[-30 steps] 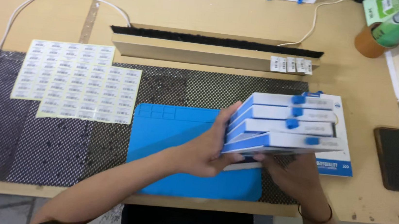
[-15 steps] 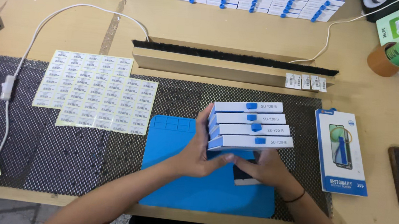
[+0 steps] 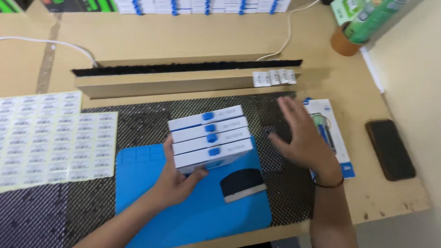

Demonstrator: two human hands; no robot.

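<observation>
Left hand (image 3: 174, 181) fingers grasp the stack of white boxes (image 3: 211, 138) over the blue mat (image 3: 190, 218); right hand (image 3: 300, 140) fingers spread, released, near the worktop's right edge.

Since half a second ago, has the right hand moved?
Yes. The right hand has left the stack of boxes and moved right, toward the flat package.

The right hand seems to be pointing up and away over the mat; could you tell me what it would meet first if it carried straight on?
Probably the cardboard strip near its small white labels; the right hand hovers open, so depth is uncertain.

Left hand (image 3: 174, 181) grips white box stack (image 3: 209, 137); right hand (image 3: 300, 140) open.
</observation>
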